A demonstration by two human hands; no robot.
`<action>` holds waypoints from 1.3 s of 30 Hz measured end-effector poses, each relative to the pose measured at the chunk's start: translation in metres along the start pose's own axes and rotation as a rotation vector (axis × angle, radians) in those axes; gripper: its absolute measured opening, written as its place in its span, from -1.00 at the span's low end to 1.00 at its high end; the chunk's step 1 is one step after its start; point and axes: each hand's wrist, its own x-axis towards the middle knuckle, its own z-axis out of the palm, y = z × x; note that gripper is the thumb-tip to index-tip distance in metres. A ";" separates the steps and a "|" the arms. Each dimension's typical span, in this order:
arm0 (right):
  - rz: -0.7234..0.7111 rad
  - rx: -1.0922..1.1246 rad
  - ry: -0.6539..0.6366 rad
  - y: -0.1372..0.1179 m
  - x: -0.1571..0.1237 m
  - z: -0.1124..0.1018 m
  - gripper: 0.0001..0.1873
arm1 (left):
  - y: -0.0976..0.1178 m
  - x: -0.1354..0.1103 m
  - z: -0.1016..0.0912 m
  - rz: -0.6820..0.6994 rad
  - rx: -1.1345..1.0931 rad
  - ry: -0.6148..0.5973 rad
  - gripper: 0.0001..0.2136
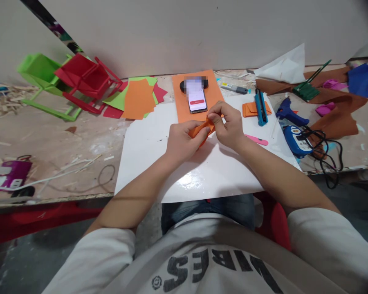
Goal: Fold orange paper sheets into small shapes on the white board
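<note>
worktop (64, 147): pale, scuffed, littered with offcuts, set against a plain wall. a glossy white sheet (147, 163) is laid across its middle, the near edge overhanging the worktop edge. brown sheets (334, 122) are spread at far right. a green chair model (39, 71) and a red chair model (86, 79) are seen at far left, tipped over and touching each other. a loose stack of coloured sheets (138, 100), orange on top of green and red, is noted just right of the models. an orange sheet (180, 102) lies at the far edge of the white sheet, and a phone (197, 100) is propped on it, screen lit. a blue glue gun (290, 114) is laid just off the right edge of the white sheet, with black cable tangled beside it. a blue cutter (260, 107) rests on the white sheet, partly over small orange pieces (250, 109). a pink strip (257, 141) lies near the right wrist. left hand (182, 141): fingers curled closed around a small orange piece (199, 130). right hand (228, 124): fingertips pinched shut on the upper end of the same piece. the orange piece is held between both hands, just above the white sheet and in front of the phone; whether it touches the sheet cannot be told.
</note>
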 end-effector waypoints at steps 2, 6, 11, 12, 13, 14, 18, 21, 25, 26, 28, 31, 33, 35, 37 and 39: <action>0.018 -0.008 -0.011 -0.001 0.001 -0.001 -0.40 | -0.001 0.000 0.001 -0.006 -0.030 -0.001 -0.71; 0.015 -0.032 0.006 -0.001 0.002 -0.001 -0.37 | -0.004 0.001 0.001 -0.061 -0.099 -0.008 -0.61; -0.010 -0.042 0.060 0.003 0.004 -0.003 -0.39 | -0.007 0.002 0.002 0.068 -0.010 0.113 -0.50; -0.023 -0.047 0.067 0.004 0.004 -0.004 -0.40 | -0.008 0.002 0.002 0.089 -0.003 0.114 -0.46; -0.039 -0.054 0.070 0.005 0.004 -0.004 -0.40 | -0.008 0.002 0.003 0.101 0.001 0.109 -0.43; -0.054 -0.062 0.070 0.007 0.003 -0.004 -0.41 | -0.009 0.001 0.004 0.107 0.003 0.105 -0.41; -0.038 -0.097 0.051 0.010 0.001 -0.004 -0.39 | -0.011 -0.001 0.008 0.084 0.012 0.096 -0.34; 0.004 -0.091 0.051 0.010 0.001 -0.005 -0.37 | -0.011 -0.001 0.009 0.084 0.014 0.098 -0.37; 0.020 -0.069 0.084 0.011 0.003 -0.009 -0.38 | -0.010 -0.001 0.009 0.097 -0.012 0.085 -0.37; 0.026 -0.075 0.092 0.011 0.003 -0.011 -0.38 | -0.009 -0.001 0.009 0.084 -0.027 0.078 -0.35; 0.046 -0.092 0.103 0.012 0.004 -0.014 -0.37 | -0.009 -0.001 0.010 0.052 -0.060 0.061 -0.33; 0.079 -0.088 0.109 0.012 0.006 -0.020 -0.36 | -0.010 0.000 0.011 0.018 -0.102 0.040 -0.31; 0.097 -0.062 0.112 0.011 0.008 -0.023 -0.37 | -0.011 0.001 0.011 0.002 -0.131 0.035 -0.32; 0.123 -0.018 0.116 0.013 0.011 -0.026 -0.39 | -0.012 0.003 0.010 -0.012 -0.168 0.048 -0.38; 0.161 0.061 0.117 0.017 0.016 -0.028 -0.38 | -0.012 0.005 0.008 -0.023 -0.197 0.077 -0.43; 0.225 0.194 0.091 0.020 0.021 -0.027 -0.27 | -0.013 0.008 0.005 -0.027 -0.210 0.110 -0.44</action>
